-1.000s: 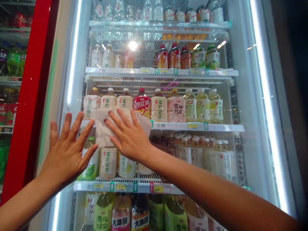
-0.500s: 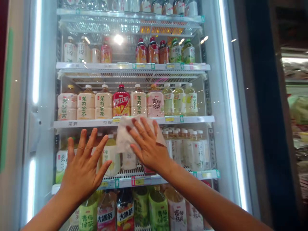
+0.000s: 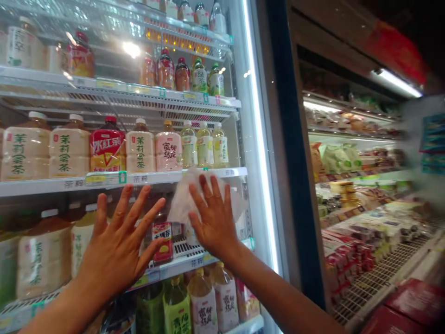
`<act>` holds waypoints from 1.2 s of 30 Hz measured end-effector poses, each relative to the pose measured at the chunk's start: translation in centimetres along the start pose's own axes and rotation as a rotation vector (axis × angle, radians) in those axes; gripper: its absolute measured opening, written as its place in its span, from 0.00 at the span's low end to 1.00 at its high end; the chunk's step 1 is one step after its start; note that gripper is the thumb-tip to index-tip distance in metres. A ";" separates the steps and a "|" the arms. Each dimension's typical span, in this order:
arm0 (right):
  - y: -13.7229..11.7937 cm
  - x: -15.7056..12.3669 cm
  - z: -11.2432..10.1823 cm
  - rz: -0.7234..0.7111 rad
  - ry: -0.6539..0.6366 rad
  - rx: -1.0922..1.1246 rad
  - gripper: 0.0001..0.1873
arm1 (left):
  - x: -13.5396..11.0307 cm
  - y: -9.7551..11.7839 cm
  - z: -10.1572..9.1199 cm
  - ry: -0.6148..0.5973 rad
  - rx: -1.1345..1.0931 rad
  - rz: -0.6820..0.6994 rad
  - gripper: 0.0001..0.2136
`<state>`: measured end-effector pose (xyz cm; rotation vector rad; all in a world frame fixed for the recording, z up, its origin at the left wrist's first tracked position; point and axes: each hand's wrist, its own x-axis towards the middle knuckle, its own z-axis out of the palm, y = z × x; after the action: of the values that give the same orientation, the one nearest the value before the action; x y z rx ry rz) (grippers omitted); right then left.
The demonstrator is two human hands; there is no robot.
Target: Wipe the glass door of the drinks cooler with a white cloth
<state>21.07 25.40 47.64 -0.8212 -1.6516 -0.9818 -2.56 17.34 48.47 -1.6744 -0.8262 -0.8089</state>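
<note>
My right hand lies flat with spread fingers over a thin white cloth, holding it against the glass front of a drinks cooler. Parts of the cloth stick out to either side of the palm. To its left, my left hand is raised with the fingers wide apart and nothing in it; whether it touches the glass I cannot tell. Behind the glass, a red-labelled tea bottle and a pink-labelled bottle stand on the shelf just above my hands. A small dark-capped bottle shows between them.
A bright vertical light strip and a dark blue post border the cooler on the right. Beyond stands an open chilled display with packed goods and a wire rack. Dark red boxes sit at lower right.
The view has turned to the right, bringing the neighbouring display into sight. My right hand and the cloth have shifted right along the glass, towards the cooler's right edge. My left hand stays spread.
</note>
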 end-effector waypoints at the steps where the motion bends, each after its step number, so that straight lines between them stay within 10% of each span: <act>1: 0.6 -0.4 -0.1 -0.041 -0.026 -0.005 0.37 | 0.5 0.5 0.2 0.008 -0.007 0.014 0.36; 7: 4.4 -2.4 -0.5 0.226 0.059 -0.071 0.35 | 2.5 3.0 1.1 0.021 -0.036 0.075 0.34; 16: 4.8 -4.7 -0.5 0.267 0.092 -0.015 0.37 | 2.1 3.6 1.5 -0.020 -0.007 0.076 0.34; 22: 1.6 -6.6 0.1 0.052 -0.032 0.054 0.41 | -1.3 2.5 -0.4 -0.081 0.023 0.021 0.36; 27: -2.5 -7.7 1.1 0.285 0.072 0.050 0.39 | -6.5 1.2 -2.1 -0.113 0.025 -0.086 0.36; 32: -9.1 -9.3 2.0 0.019 -0.048 0.142 0.42 | -12.3 0.5 -3.4 -0.146 0.016 -0.245 0.40; 36: -13.4 -10.1 2.5 0.206 0.029 0.112 0.42 | -16.3 0.6 -4.0 -0.156 0.003 -0.366 0.41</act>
<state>11.02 21.24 34.64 -0.8778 -1.5482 -0.7480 -11.16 11.20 35.40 -1.6204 -1.2665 -0.9301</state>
